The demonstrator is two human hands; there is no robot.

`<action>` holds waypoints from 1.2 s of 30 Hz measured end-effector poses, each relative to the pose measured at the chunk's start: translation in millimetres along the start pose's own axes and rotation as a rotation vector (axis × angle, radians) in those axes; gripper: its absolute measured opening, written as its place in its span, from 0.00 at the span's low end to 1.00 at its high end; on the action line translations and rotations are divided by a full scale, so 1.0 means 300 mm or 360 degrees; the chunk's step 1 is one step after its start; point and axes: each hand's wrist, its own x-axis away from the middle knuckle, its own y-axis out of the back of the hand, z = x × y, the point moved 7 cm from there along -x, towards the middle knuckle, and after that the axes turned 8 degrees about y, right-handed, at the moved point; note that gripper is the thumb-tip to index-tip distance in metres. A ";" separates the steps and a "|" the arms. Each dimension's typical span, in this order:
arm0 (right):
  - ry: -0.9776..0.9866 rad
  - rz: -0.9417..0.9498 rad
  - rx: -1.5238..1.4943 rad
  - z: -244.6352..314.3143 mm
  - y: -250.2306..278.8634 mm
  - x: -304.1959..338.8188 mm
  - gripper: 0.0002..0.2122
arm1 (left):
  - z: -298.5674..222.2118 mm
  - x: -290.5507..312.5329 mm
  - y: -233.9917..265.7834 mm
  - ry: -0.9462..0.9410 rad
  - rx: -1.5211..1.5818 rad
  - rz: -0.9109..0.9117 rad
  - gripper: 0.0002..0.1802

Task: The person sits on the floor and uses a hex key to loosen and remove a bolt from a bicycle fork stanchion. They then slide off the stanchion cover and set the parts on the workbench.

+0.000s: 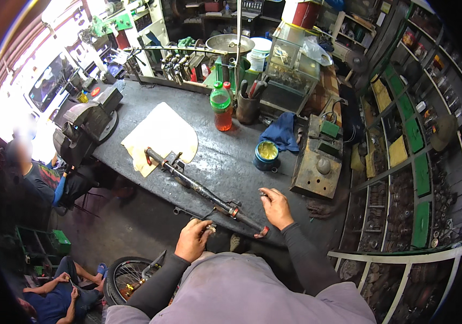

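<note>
A long black tube assembly that looks like a steering rack (194,184) lies slantwise on the dark workbench (217,154). Its far end, with a reddish piece, rests on a pale yellow cloth (162,129); its near end has another red piece. At the bench's front edge, left of that near end, my left hand (191,240) is closed on a small metallic piece, its kind unclear. My right hand (278,210), over the bench right of the rack, pinches a small dark thing I cannot make out. Beyond it stands an open blue tin of yellowish grease (266,163).
A blue cloth (281,132) and a heavy metal block (320,164) lie at right. Bottles of red liquid (222,113) and a tool cup (247,110) stand farther back. A vise (88,124) is at left. Two people (58,297) sit left; parts shelves (403,151) line the right.
</note>
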 end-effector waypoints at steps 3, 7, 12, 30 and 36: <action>-0.0055 0.0382 -0.0405 0.228 0.000 0.019 0.12 | -0.083 -0.044 -0.030 -0.0162 -0.0080 0.0172 0.13; 0.0245 0.0439 -0.0467 0.380 -0.039 0.130 0.11 | -0.211 -0.080 -0.070 -0.0465 0.0035 0.0356 0.12; 0.0240 0.0184 -0.0515 0.366 -0.048 0.222 0.14 | -0.205 -0.059 -0.111 -0.0573 0.0137 0.0577 0.11; 0.0126 0.0095 -0.0440 0.260 0.019 0.065 0.11 | -0.101 -0.121 -0.156 0.0239 0.0566 0.0514 0.35; 0.0371 0.0049 0.0467 -0.064 0.030 -0.027 0.12 | 0.155 -0.040 0.029 0.0513 0.0321 0.0218 0.33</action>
